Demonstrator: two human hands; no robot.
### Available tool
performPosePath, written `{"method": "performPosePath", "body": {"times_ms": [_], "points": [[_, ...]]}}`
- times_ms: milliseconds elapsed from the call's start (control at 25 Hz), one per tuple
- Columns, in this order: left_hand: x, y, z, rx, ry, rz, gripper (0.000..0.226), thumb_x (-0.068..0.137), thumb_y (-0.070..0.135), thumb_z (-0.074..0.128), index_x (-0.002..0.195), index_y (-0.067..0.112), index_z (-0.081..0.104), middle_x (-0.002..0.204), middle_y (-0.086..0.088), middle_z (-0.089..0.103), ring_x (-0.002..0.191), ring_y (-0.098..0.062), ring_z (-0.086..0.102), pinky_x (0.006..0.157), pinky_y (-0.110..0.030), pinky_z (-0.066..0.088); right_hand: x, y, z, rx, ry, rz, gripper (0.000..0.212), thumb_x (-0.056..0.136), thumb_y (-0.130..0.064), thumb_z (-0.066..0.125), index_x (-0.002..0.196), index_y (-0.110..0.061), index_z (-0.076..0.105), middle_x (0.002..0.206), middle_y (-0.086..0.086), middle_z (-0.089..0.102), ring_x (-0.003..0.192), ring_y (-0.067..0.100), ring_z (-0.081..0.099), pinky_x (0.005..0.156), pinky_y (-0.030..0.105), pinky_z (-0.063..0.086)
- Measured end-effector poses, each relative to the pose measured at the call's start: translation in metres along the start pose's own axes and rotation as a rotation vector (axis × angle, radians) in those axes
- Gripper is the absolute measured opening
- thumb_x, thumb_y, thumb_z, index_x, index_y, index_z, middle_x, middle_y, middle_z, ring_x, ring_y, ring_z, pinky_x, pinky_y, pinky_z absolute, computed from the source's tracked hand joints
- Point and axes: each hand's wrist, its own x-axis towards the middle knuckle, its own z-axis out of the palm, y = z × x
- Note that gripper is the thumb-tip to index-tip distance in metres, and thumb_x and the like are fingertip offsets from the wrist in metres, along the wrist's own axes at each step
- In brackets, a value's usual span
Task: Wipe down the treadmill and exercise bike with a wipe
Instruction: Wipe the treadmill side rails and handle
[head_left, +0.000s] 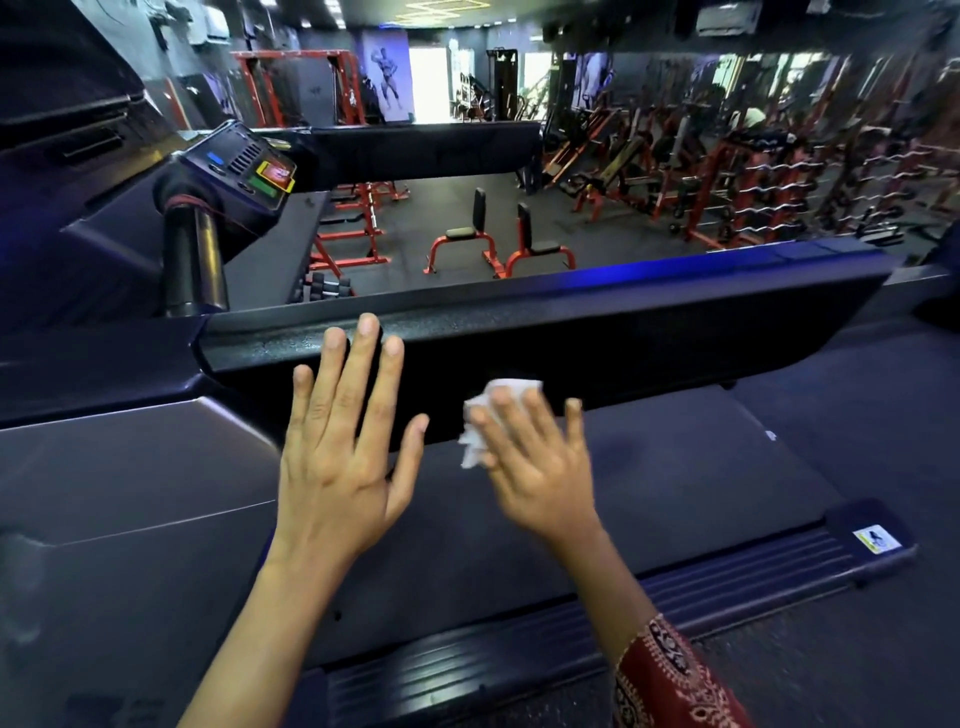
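Note:
A black treadmill fills the lower view, its motor cover (597, 332) running across the middle and its belt (675, 467) below it. My left hand (343, 447) lies flat with straight fingers against the cover's front face. My right hand (535, 462) presses a crumpled white wipe (483, 415) against the same cover, just right of the left hand, fingers spread and straight. The treadmill's console (244, 166) with coloured buttons sits upper left, above a handle post (192, 260). No exercise bike can be picked out.
A ribbed side rail (571, 629) with a sticker runs along the treadmill's near edge. Beyond the cover lies the gym floor with red benches (498, 244), racks of bars (779, 182) at the right and dumbbells (322, 286) at the left.

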Motion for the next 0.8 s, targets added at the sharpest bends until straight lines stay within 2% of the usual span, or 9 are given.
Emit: {"method": "performPosePath", "body": {"times_ms": [120,160,200,360,440,520,600,720,800], "points": [[0.002,0.002,0.001,-0.004,0.007,-0.009,0.060,0.094,0.023,0.054,0.144,0.000,0.030,0.151,-0.016,0.026,0.147,-0.023,0.008,0.119,-0.040,0.006,0.002,0.039,-0.015,0.069,0.096,0.548,0.053,0.105,-0.035,0.014,0.153,-0.022,-0.006,0.160,0.005,-0.003,0.147,0.013,-0.009,0.117,0.042,-0.008],[0.005,0.004,0.002,-0.010,0.014,-0.018,0.059,0.094,0.023,0.055,0.143,-0.001,0.032,0.149,-0.018,0.030,0.147,-0.023,0.009,0.119,-0.041,0.007,0.017,0.042,-0.020,0.130,0.121,0.685,0.054,0.105,-0.037,0.012,0.152,-0.020,-0.007,0.159,0.007,-0.004,0.146,0.013,-0.012,0.118,0.042,-0.008],[0.008,0.007,0.003,-0.018,0.022,-0.025,0.058,0.094,0.023,0.055,0.142,-0.001,0.033,0.147,-0.019,0.033,0.147,-0.023,0.010,0.119,-0.041,0.007,0.033,0.038,-0.023,0.173,0.127,0.694,0.054,0.105,-0.038,0.013,0.152,-0.020,-0.007,0.160,0.004,-0.009,0.146,0.014,-0.014,0.118,0.041,-0.008],[0.019,0.014,0.006,-0.039,0.035,-0.005,0.054,0.094,0.023,0.054,0.139,-0.002,0.038,0.143,-0.020,0.040,0.144,-0.025,0.018,0.119,-0.041,0.007,0.019,0.011,-0.009,0.076,0.023,0.101,0.054,0.105,-0.030,0.025,0.153,-0.027,0.001,0.160,-0.009,-0.008,0.148,0.016,-0.003,0.119,0.039,-0.004],[0.021,0.013,0.005,-0.031,0.030,0.012,0.052,0.094,0.023,0.054,0.138,-0.002,0.040,0.142,-0.021,0.042,0.141,-0.030,0.026,0.119,-0.040,0.009,-0.005,0.029,-0.008,0.018,0.043,0.187,0.052,0.106,-0.032,0.022,0.153,-0.027,0.001,0.161,-0.009,-0.008,0.148,0.014,-0.003,0.117,0.041,-0.004],[0.022,0.014,0.004,-0.026,0.029,0.005,0.050,0.093,0.022,0.054,0.136,-0.002,0.044,0.140,-0.021,0.044,0.136,-0.033,0.032,0.118,-0.040,0.012,0.008,0.048,-0.021,0.118,0.080,0.558,0.053,0.105,-0.037,0.014,0.153,-0.024,-0.005,0.161,-0.004,-0.009,0.147,0.014,-0.010,0.118,0.040,-0.008],[0.027,0.018,0.003,-0.043,0.028,-0.021,0.048,0.093,0.023,0.054,0.133,-0.003,0.048,0.138,-0.022,0.047,0.133,-0.034,0.037,0.117,-0.041,0.016,0.046,0.046,-0.034,0.207,0.123,0.693,0.053,0.105,-0.037,0.014,0.153,-0.014,0.012,0.159,0.009,0.010,0.147,0.021,-0.004,0.118,0.039,-0.008],[0.037,0.021,0.001,-0.040,0.015,-0.033,0.045,0.093,0.024,0.051,0.129,-0.002,0.055,0.134,-0.022,0.053,0.128,-0.032,0.043,0.114,-0.041,0.022,0.094,0.010,-0.041,0.195,0.052,0.307,0.047,0.103,-0.032,0.028,0.135,-0.006,0.052,0.139,0.014,0.050,0.135,0.029,0.034,0.120,0.040,0.005],[0.041,0.018,-0.001,-0.044,0.004,-0.015,0.042,0.094,0.023,0.050,0.127,-0.002,0.057,0.130,-0.021,0.057,0.124,-0.031,0.046,0.111,-0.041,0.026,0.093,0.011,-0.042,0.123,0.004,0.101,0.044,0.101,-0.031,0.037,0.131,-0.006,0.057,0.132,0.014,0.057,0.126,0.030,0.045,0.118,0.041,0.015]]}}
